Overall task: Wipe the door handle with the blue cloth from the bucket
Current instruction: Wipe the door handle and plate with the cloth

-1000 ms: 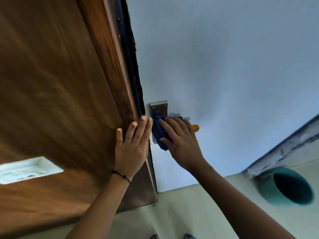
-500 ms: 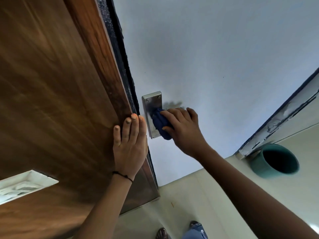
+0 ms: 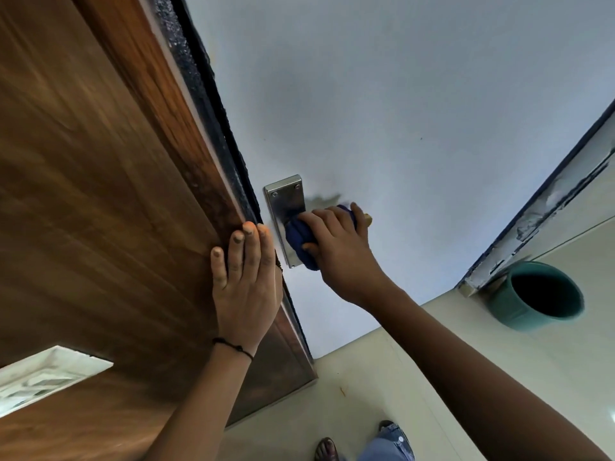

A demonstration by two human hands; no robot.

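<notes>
A steel handle plate [image 3: 285, 199] is fixed to the pale blue door face [image 3: 399, 111]. My right hand [image 3: 339, 247] is wrapped around the lever with the dark blue cloth [image 3: 298, 236] bunched under its fingers. Only the lever's yellowish tip [image 3: 367, 219] shows past the fingers. My left hand [image 3: 244, 281] lies flat, fingers together, against the brown wooden surface [image 3: 93, 211] beside the door edge. It holds nothing. A teal bucket [image 3: 519, 307] stands on the floor at the right.
A dark rubber strip [image 3: 213, 104] runs along the door edge. The door frame [image 3: 545, 207] rises just behind the bucket. Cream floor tiles [image 3: 382, 387] lie below, with my feet [image 3: 366, 444] at the bottom. A white panel [image 3: 36, 374] sits at lower left.
My right hand has slid with the cloth along the lever, first toward the plate, then slightly outward so the yellowish tip shows again. The left hand stays pressed on the wood.
</notes>
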